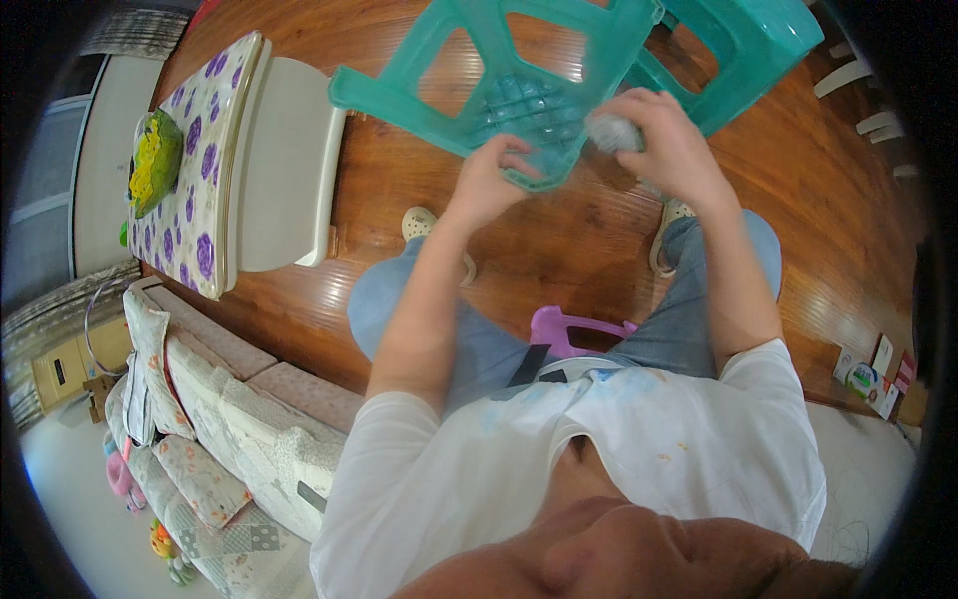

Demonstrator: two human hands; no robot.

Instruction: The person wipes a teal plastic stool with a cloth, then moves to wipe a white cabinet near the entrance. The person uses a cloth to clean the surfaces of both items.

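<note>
A teal plastic stool is tilted in front of my knees, its legs and open side panels facing up and its ribbed underside showing. My left hand grips the stool's near edge. In my right hand is a grey, bunched scrubbing pad, held close to the stool's right edge. The pad is blurred, so its exact material is unclear. Another teal plastic stool stands just behind, to the right.
A purple plastic stool is between my thighs. To the left are a flower-patterned table bearing a green-and-yellow bowl, and a covered sofa with cushions. Small boxes lie at the right on the wooden floor.
</note>
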